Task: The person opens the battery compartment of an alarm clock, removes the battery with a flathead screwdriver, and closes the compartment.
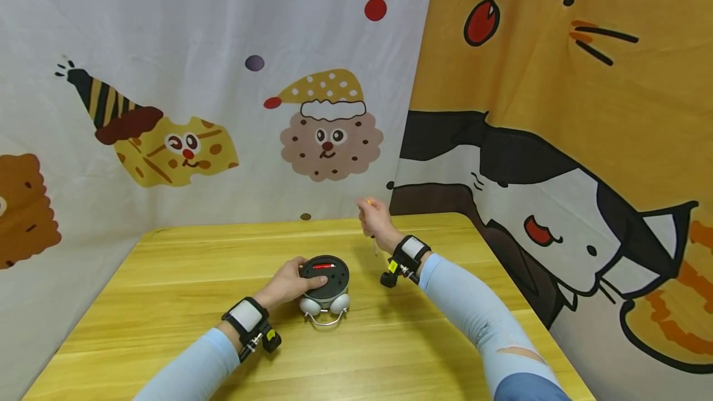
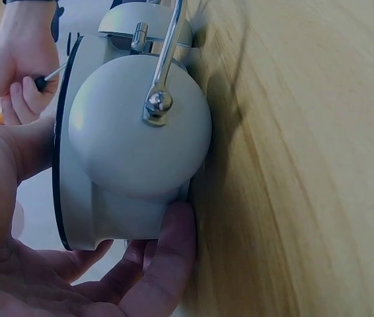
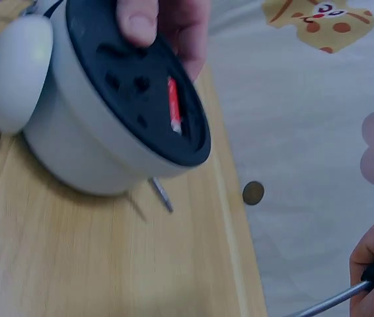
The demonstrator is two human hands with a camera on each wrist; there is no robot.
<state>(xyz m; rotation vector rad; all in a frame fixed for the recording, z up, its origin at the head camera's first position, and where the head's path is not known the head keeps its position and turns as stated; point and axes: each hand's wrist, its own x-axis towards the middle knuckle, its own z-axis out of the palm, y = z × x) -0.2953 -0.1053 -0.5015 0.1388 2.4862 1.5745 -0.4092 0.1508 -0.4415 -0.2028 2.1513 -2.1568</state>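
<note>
A white twin-bell alarm clock [image 1: 337, 284] lies face down on the table, its black back upward and its bells towards me. My left hand [image 1: 285, 284] grips it from the left, thumb on the back cover and fingers around the side, as the left wrist view shows. A red battery [image 3: 174, 105] sits in the open compartment of the back. My right hand [image 1: 380, 223] holds a screwdriver [image 3: 336, 298] by its dark and orange handle, raised to the right of the clock and apart from it. The shaft points down; most of the handle is hidden in the fist.
The wooden table [image 1: 211, 252] bears the clock. A thin metal leg [image 3: 162, 195] sticks out from the clock close to the tabletop. Behind the table hangs a cartoon-printed curtain [image 1: 223, 203], and another one [image 1: 535, 79] stands along the right side.
</note>
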